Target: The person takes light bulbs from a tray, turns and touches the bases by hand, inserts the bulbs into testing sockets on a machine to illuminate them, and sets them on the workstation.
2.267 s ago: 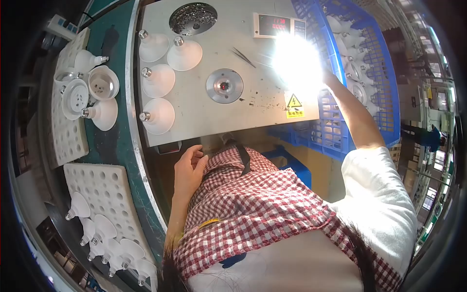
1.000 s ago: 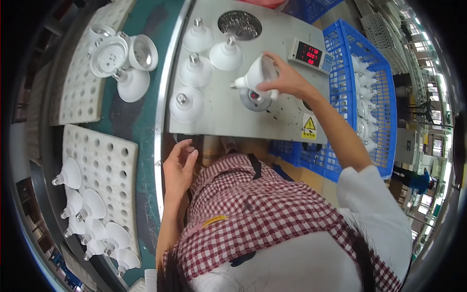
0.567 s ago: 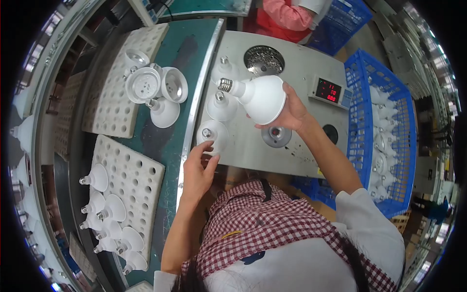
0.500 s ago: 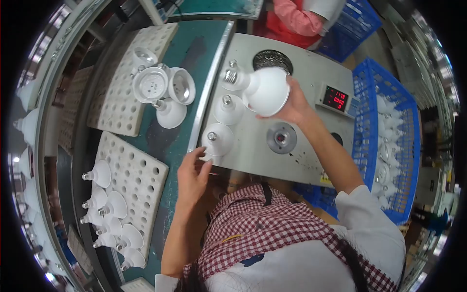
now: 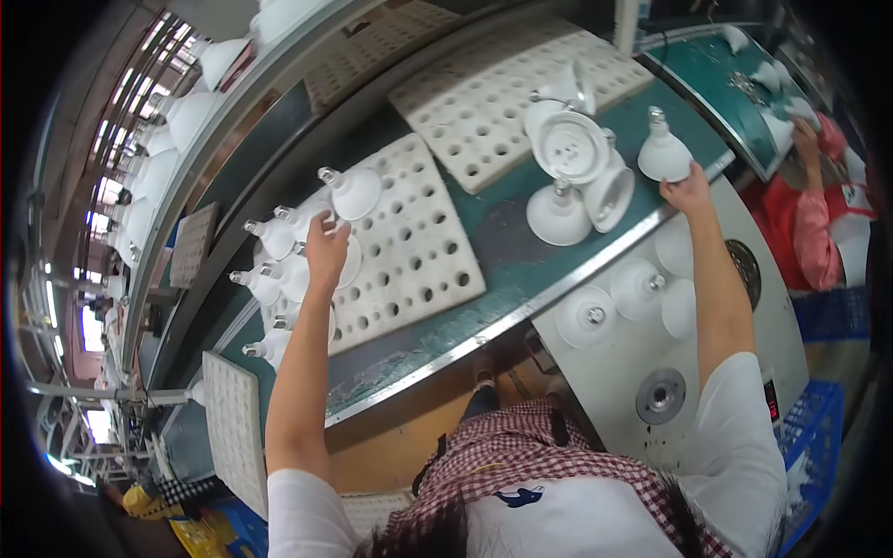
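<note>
My right hand (image 5: 686, 192) grips the rim of a white lamp bulb (image 5: 664, 156) with a metal screw base, held upright over the green bench (image 5: 502, 244) near its metal edge. My left hand (image 5: 326, 249) is over the white foam tray (image 5: 405, 232), fingers parted, reaching across a cone-shaped white bulb (image 5: 351, 263) among several others. Its palm side is hidden, so a firm hold does not show. Just above that hand another bulb (image 5: 353, 193) lies tilted on the tray.
A cluster of bulbs and an open cup-shaped housing (image 5: 570, 149) stands by a second holed foam tray (image 5: 512, 112). More bulbs (image 5: 586, 316) stand on the grey machine top (image 5: 595, 372), with a round metal socket (image 5: 661, 395). A co-worker in red (image 5: 791, 223) works at right.
My view has swung left. My left hand has moved from the machine's edge to the foam tray. My right hand has carried a bulb from over the machine to the green bench.
</note>
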A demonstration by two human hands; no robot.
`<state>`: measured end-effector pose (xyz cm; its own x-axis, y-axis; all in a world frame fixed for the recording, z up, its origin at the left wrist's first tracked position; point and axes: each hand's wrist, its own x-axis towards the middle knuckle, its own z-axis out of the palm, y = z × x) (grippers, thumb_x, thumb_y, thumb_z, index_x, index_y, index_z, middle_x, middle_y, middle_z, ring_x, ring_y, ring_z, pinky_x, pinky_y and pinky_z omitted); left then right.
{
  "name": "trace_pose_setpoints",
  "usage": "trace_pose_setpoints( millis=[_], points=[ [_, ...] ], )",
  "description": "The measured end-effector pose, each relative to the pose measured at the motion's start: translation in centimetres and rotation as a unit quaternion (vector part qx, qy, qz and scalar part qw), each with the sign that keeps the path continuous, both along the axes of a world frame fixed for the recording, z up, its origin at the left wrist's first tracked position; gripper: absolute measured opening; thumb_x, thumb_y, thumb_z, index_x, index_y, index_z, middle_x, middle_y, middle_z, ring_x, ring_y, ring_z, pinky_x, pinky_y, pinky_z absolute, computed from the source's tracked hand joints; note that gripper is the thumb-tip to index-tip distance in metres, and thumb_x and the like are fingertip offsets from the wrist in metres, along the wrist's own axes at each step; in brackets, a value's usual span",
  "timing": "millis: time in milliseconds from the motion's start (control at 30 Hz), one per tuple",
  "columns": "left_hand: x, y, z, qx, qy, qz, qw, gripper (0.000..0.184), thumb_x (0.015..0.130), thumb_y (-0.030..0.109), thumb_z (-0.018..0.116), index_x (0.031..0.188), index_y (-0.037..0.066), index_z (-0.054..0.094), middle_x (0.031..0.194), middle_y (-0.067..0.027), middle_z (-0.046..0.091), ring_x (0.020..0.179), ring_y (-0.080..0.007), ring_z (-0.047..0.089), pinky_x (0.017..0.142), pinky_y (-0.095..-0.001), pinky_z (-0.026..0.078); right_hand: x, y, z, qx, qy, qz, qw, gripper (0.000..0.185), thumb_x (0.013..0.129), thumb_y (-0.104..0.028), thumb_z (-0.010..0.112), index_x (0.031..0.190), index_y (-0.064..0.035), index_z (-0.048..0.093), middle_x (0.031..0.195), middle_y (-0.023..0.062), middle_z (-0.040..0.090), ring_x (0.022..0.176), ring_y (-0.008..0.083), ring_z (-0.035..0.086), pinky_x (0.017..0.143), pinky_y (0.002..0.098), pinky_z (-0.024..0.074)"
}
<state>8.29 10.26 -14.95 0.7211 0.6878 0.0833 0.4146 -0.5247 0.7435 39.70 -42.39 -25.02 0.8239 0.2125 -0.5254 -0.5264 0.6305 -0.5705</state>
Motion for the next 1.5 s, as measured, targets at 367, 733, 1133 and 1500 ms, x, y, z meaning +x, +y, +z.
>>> trace_pose_setpoints(
  millis=[367, 733, 1133, 1500],
  points=[
    [9.2, 8.8, -4.0, 0.007, -0.084, 0.044, 0.995, 0.041, 0.070, 0.025, 0.067, 0.097, -0.002, 0.054, 0.086, -0.0120, 0.059, 0.077, -0.0207, 0.055, 0.070, -0.0292, 0.042, -12.3, 3.9, 10.8, -0.509, -0.229, 0.063, 0.828, 0.045, 0.077, -0.020, 0.060, 0.114, 0.0014, 0.047, 0.107, 0.0151, 0.050, 0.095, 0.0194, 0.051, 0.067, 0.0295, 0.0495],
    [-0.4, -14.9, 6.7, -0.482, -0.178, -0.352, 0.783, 0.034, 0.081, 0.014, 0.057, 0.109, -0.001, 0.046, 0.107, -0.0105, 0.054, 0.097, -0.0176, 0.051, 0.087, -0.0299, 0.039, -30.9, 16.3, 15.8, 0.051, -0.238, 0.203, 0.948, 0.105, 0.055, -0.027, 0.077, 0.136, -0.0185, 0.010, 0.131, 0.0124, 0.026, 0.116, 0.0253, 0.037, 0.087, 0.0416, 0.0421],
    [-4.5, -26.4, 7.6, -0.499, -0.203, -0.487, 0.687, 0.042, 0.073, 0.012, 0.066, 0.109, 0.001, 0.047, 0.103, -0.0084, 0.053, 0.097, -0.0158, 0.050, 0.086, -0.0291, 0.040, -39.3, 6.4, 16.1, 0.070, -0.248, 0.030, 0.966, 0.110, 0.049, -0.039, 0.080, 0.134, -0.0142, 0.014, 0.127, 0.0060, 0.031, 0.119, 0.0228, 0.033, 0.098, 0.0385, 0.0329],
    [-5.4, -27.6, 9.3, -0.417, -0.157, -0.538, 0.716, 0.009, 0.075, -0.004, 0.060, 0.083, -0.004, 0.057, 0.084, -0.0086, 0.058, 0.073, -0.0121, 0.056, 0.066, -0.0236, 0.047, -43.2, 0.5, 16.0, -0.093, -0.295, -0.014, 0.951, 0.119, 0.040, -0.032, 0.083, 0.134, -0.0133, 0.014, 0.125, 0.0081, 0.033, 0.120, 0.0242, 0.032, 0.101, 0.0379, 0.0238]
  ],
)
